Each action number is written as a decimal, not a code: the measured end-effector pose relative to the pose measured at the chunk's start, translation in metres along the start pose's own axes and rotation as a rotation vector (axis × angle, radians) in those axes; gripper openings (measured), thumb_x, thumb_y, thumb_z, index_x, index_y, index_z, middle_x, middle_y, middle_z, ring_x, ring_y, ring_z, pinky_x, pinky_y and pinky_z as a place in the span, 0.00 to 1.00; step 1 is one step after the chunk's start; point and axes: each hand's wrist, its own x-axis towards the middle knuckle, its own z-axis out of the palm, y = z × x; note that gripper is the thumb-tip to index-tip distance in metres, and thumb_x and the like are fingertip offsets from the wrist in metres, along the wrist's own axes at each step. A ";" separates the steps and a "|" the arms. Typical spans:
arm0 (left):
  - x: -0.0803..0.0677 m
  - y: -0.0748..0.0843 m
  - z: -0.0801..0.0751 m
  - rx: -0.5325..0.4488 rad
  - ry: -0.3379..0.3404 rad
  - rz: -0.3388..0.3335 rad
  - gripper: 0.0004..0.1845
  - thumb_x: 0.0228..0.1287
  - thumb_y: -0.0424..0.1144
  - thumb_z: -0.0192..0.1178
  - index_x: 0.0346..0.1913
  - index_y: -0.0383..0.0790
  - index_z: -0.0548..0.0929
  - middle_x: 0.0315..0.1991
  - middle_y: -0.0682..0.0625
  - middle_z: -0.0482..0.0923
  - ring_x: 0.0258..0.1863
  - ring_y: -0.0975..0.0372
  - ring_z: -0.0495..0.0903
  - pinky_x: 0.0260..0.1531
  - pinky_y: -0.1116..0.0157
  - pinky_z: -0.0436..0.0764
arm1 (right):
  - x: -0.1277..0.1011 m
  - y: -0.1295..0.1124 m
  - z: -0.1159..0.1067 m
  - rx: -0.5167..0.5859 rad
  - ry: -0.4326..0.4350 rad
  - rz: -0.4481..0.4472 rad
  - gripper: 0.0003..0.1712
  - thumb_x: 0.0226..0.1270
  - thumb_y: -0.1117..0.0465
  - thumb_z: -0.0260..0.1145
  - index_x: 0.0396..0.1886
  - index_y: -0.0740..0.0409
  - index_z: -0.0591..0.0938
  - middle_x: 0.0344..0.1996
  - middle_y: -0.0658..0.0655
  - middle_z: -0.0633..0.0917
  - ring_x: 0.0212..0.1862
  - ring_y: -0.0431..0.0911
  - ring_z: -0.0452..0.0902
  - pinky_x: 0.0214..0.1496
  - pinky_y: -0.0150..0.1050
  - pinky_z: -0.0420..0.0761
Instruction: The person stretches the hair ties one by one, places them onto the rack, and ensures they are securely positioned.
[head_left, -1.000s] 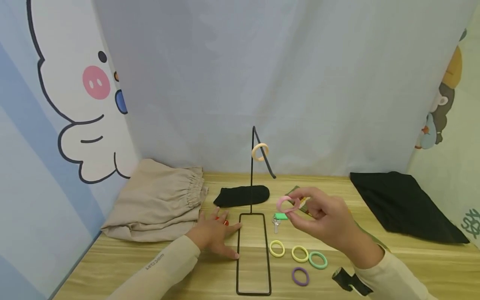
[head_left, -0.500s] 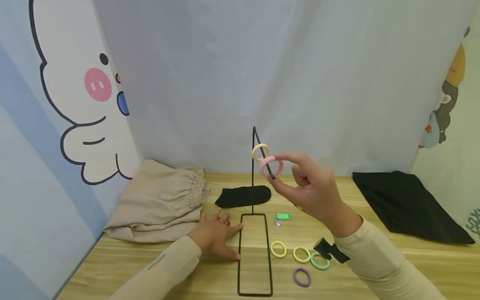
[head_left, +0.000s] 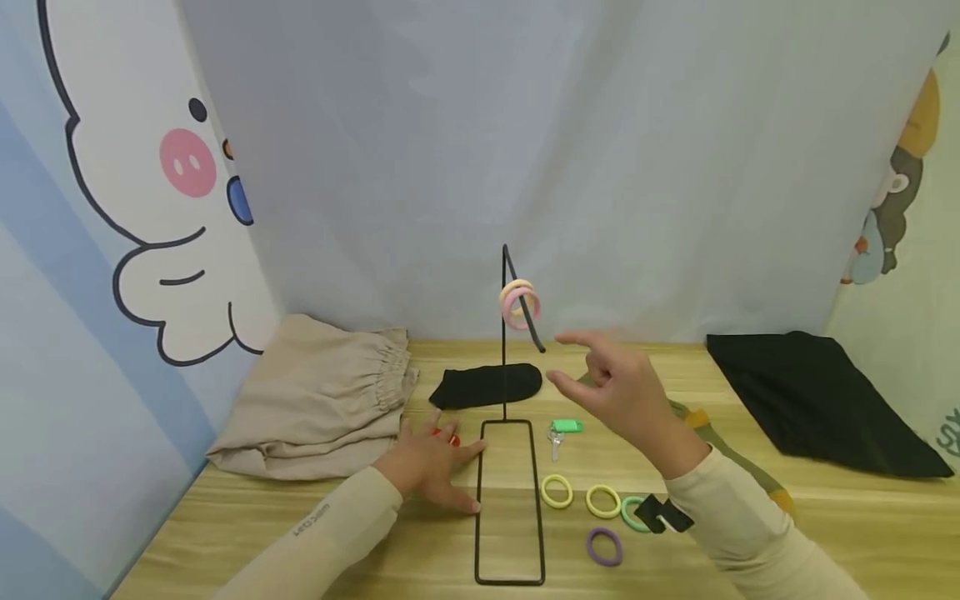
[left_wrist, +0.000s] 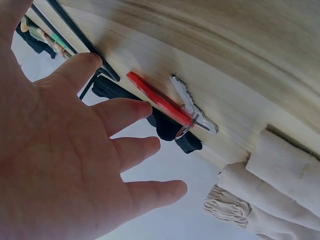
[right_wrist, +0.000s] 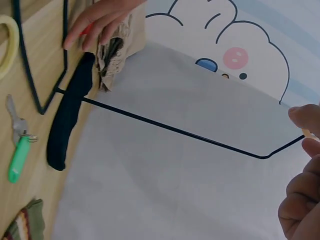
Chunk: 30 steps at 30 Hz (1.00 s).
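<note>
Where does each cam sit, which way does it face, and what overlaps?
Head: on the head, facing forward and down at the table, wire stand and hung pink ring; left hand, right hand and sleeves show.
Left wrist: on that wrist, facing past the left hand's palm side to a red tag and beige cloth.
Right wrist: on that wrist, facing the stand and gray curtain, scene turned sideways; right hand at right edge, left hand at top.
Shared: head and right wrist both show the green tag.
</note>
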 end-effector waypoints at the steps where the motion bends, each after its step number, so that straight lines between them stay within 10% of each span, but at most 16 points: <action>1: 0.000 0.000 0.000 -0.001 0.001 0.000 0.49 0.42 0.78 0.53 0.70 0.69 0.53 0.73 0.44 0.48 0.72 0.43 0.40 0.61 0.33 0.45 | -0.006 0.001 0.001 -0.010 -0.023 0.022 0.20 0.59 0.51 0.67 0.43 0.61 0.81 0.08 0.43 0.58 0.13 0.32 0.45 0.16 0.25 0.52; 7: 0.000 0.000 0.000 -0.013 0.005 0.000 0.49 0.42 0.77 0.53 0.70 0.69 0.53 0.73 0.43 0.49 0.72 0.43 0.39 0.61 0.33 0.45 | -0.036 0.006 0.009 -0.035 -0.160 0.147 0.19 0.47 0.63 0.74 0.42 0.56 0.82 0.08 0.41 0.55 0.15 0.29 0.40 0.15 0.23 0.50; 20: 0.001 -0.002 -0.001 -0.015 0.001 -0.004 0.48 0.43 0.78 0.52 0.70 0.70 0.52 0.74 0.44 0.46 0.72 0.43 0.40 0.62 0.34 0.44 | -0.073 0.012 0.014 0.009 -0.693 0.527 0.24 0.52 0.47 0.70 0.47 0.54 0.83 0.10 0.41 0.55 0.14 0.33 0.45 0.16 0.27 0.53; 26: 0.000 -0.001 0.000 -0.020 -0.002 -0.005 0.48 0.43 0.77 0.52 0.70 0.70 0.53 0.74 0.44 0.47 0.72 0.43 0.40 0.62 0.34 0.44 | -0.081 0.017 0.021 -0.039 -0.850 0.482 0.26 0.45 0.45 0.74 0.44 0.51 0.84 0.15 0.43 0.72 0.19 0.35 0.63 0.19 0.29 0.64; 30: 0.000 -0.001 0.000 -0.022 -0.001 -0.004 0.48 0.43 0.77 0.53 0.70 0.70 0.53 0.73 0.44 0.47 0.72 0.43 0.40 0.62 0.34 0.44 | -0.085 0.020 0.026 -0.023 -0.931 0.537 0.31 0.40 0.44 0.76 0.46 0.52 0.83 0.36 0.50 0.86 0.36 0.45 0.79 0.33 0.40 0.78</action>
